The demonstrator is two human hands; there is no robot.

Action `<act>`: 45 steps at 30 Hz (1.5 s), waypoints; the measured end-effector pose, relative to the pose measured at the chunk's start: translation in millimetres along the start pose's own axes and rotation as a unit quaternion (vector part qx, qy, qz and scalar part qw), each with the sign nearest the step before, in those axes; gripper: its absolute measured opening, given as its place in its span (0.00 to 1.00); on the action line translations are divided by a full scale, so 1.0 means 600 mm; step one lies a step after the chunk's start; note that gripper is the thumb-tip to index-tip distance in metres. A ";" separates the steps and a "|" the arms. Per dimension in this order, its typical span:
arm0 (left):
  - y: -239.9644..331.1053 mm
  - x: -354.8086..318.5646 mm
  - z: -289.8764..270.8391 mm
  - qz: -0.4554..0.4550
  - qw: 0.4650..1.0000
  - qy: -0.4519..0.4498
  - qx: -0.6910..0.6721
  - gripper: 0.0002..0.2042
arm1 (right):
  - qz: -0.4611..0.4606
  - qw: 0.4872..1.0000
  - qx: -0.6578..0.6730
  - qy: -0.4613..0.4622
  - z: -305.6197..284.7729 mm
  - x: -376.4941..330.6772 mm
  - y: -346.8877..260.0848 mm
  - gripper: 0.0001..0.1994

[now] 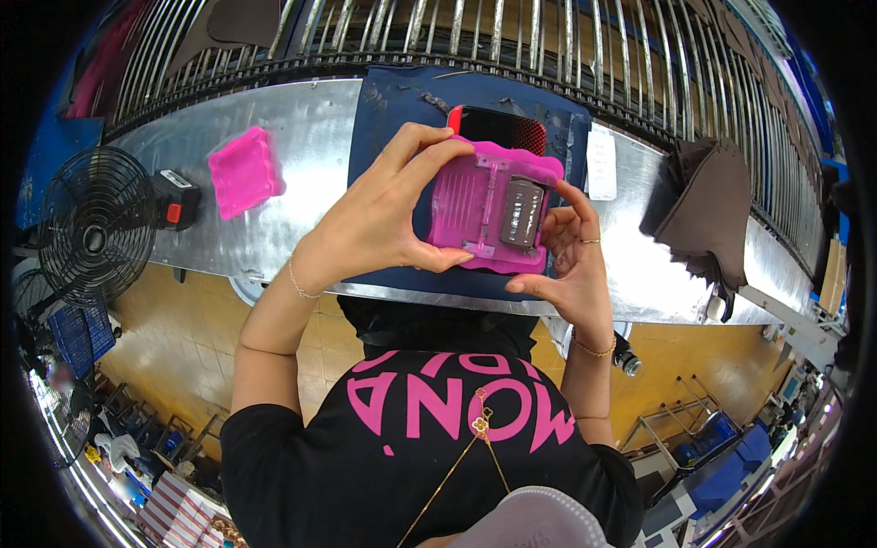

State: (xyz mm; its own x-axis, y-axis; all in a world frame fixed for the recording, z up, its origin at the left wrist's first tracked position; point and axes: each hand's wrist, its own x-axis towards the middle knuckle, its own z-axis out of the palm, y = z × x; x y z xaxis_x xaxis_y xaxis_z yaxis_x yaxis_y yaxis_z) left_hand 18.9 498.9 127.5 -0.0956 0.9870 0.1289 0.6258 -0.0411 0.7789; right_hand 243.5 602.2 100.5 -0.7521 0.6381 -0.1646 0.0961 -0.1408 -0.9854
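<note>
A pink plastic case [461,205] with a scalloped rim is held over the blue mat [384,110], between my two hands. A hinge-like strip runs across its inside, and a dark grey ribbed block [523,212] sits in its right part. My left hand [402,196] is closed on the case's left side, fingers at the far edge and thumb at the near corner. On the right edge, my right hand [577,251] grips with curled fingers, its thumb by the near corner. Partly hidden behind the case lies a flat black thing with red parts [502,128].
Another pink scalloped piece [245,173] lies left on the metal table [311,137], near a black fan [94,237]. At right are a white strip [601,164] and stacked brown sheets [713,205]. A rack of metal rods [475,32] borders the far edge.
</note>
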 end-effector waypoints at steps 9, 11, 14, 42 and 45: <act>0.000 0.001 0.001 0.005 1.000 0.003 0.005 0.42 | 0.003 1.000 -0.009 0.003 -0.006 -0.001 0.005 0.55; -0.001 0.001 0.001 0.006 1.000 0.003 0.009 0.42 | 0.006 1.000 -0.007 0.006 -0.006 -0.001 0.005 0.55; 0.000 0.002 0.000 0.008 1.000 0.001 0.010 0.42 | 0.006 1.000 -0.013 0.005 -0.007 -0.001 0.005 0.55; -0.035 -0.027 -0.026 -0.128 0.807 0.151 -0.556 0.32 | 0.129 0.730 -0.555 0.378 -0.650 -0.094 0.021 0.31; -0.061 -0.037 -0.041 -0.148 0.631 0.121 -0.752 0.29 | 0.124 0.721 -0.591 0.339 -0.709 -0.137 0.050 0.25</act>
State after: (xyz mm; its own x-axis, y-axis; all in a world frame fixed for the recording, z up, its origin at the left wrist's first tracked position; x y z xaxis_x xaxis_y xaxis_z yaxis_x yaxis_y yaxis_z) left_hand -20.7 474.5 111.2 -0.2657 0.9406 -0.2113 -0.8715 -0.1406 0.4698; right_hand 585.7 867.7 65.3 -0.1641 0.9840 0.0690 0.9630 0.1750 -0.2051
